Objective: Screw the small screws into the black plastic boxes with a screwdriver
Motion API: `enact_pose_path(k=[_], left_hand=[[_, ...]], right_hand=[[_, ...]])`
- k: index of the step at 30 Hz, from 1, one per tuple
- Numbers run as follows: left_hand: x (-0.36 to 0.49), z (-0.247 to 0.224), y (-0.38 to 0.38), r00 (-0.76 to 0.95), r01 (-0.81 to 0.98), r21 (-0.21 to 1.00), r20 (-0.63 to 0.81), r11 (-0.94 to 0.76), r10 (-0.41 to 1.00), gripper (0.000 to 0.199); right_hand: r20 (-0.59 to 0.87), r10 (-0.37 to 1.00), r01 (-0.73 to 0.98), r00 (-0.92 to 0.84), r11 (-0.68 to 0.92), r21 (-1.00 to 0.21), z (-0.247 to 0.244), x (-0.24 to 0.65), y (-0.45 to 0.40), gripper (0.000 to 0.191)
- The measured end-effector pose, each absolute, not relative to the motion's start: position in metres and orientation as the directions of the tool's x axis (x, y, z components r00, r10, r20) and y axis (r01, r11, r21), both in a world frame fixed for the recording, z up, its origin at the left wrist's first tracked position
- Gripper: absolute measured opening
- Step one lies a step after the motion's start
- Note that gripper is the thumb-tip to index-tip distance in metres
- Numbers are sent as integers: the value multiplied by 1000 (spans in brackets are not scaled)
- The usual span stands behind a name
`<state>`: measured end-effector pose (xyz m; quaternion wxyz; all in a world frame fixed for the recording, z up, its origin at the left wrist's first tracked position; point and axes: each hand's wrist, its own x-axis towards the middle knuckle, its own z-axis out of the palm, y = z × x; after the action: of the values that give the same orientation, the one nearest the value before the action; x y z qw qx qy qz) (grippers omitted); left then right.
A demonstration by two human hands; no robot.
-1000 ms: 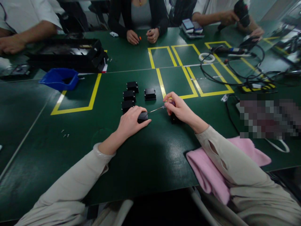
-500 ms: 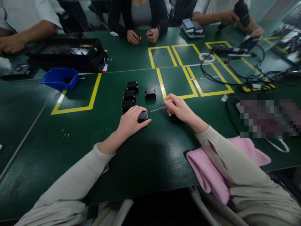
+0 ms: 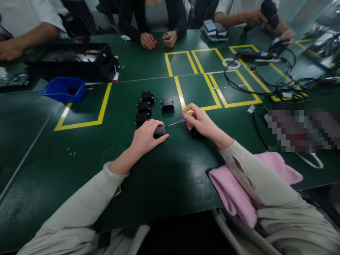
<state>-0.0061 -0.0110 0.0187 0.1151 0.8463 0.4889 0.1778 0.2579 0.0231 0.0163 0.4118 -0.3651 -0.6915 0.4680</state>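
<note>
My left hand (image 3: 145, 136) is wrapped round a small black box (image 3: 159, 131) and presses it on the green table. Between its fingers my right hand (image 3: 198, 120) pinches a screwdriver, whose thin metal shaft (image 3: 174, 123) points left to the box's upper right side; whether the tip sits on a screw is too small to tell. Several similar black boxes stand just beyond my left hand, the closest one (image 3: 142, 118) partly hidden by it. Another black box (image 3: 167, 105) stands apart to their right. A dark object (image 3: 194, 132) shows partly under my right hand.
A blue bin (image 3: 63, 90) and a black tray (image 3: 71, 62) stand at the left. Several small screws (image 3: 70, 153) lie left of my forearm. A pink cloth (image 3: 236, 191) lies under my right forearm. Cables (image 3: 265, 92) tangle at the right. Co-workers' hands (image 3: 158, 40) rest across the table.
The whole view has shifted slightly, so everything appears a little farther left. My hands keep the same hold on the black box and the screwdriver.
</note>
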Motion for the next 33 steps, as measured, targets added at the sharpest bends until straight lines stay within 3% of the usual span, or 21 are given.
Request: enact_pose_path(k=[4,9,14,33], left_hand=[[-7,18,-11,462,783,371,191,-499,866,35],[-7,19,-11,465,785,367,184,-500,866,36],[-7,20,-11,466,786,365,184,-500,866,35],[-6,20,-11,468,780,367,194,-506,862,35]], right_hand=[[261,890,103,-375,319,-942,16,257,23,10],[192,908,159,-373,266,-951,16,257,22,18],[242,891,125,-384,309,-943,18,258,22,11],[202,906,118,-373,262,-958,14,258,23,19]])
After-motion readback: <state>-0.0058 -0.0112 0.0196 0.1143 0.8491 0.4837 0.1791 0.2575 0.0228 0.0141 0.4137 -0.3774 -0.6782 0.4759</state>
